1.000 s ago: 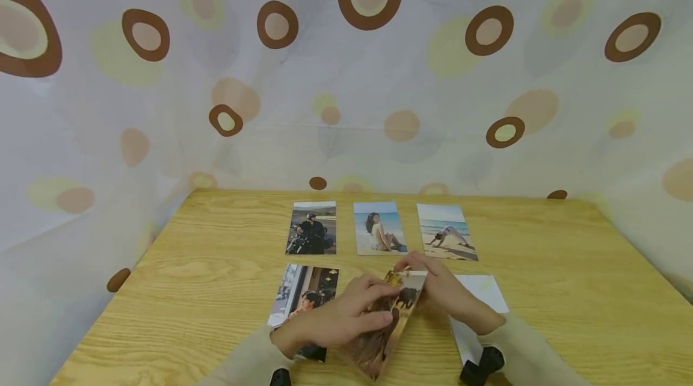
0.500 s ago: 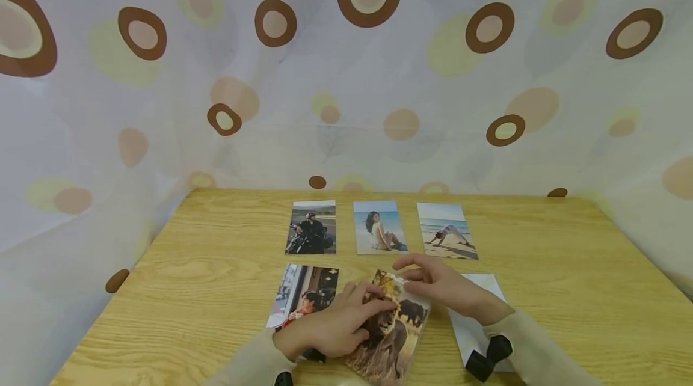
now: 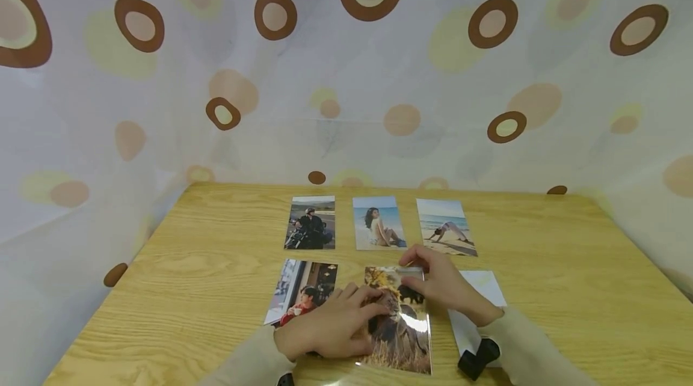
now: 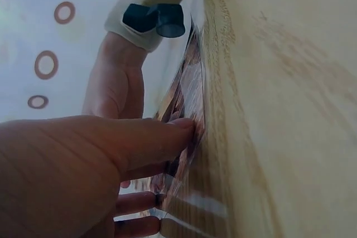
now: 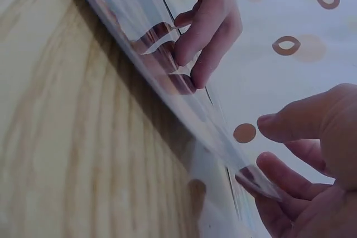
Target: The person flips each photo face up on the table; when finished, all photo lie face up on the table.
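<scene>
A glossy photo of a lion with a dark animal behind it (image 3: pixel 397 347) lies in front of me, under a clear plastic layer that catches bright glare. My left hand (image 3: pixel 338 323) rests on its left part, fingers spread, fingertips touching the surface. In the left wrist view the left thumb (image 4: pixel 162 140) touches the photo near its edge. At the far right corner is my right hand (image 3: pixel 446 284), its thumb apart from its fingers. The right wrist view has the bent-up edge of the clear layer (image 5: pixel 192 124) reaching those fingers, with the thumb (image 5: pixel 290 118) off it.
Behind lie three photos in a row: a motorcycle rider (image 3: pixel 310 226), a seated person on a beach (image 3: pixel 379 223) and a stretching person on a beach (image 3: pixel 446 226). A photo of a person in red (image 3: pixel 305 290) lies partly under my left arm. My right forearm overlaps a white sheet (image 3: pixel 482 284).
The lion photo has turned from slanted to nearly straight and lies flatter. My right hand has shifted slightly at its far corner; my left hand stays on its left side.
</scene>
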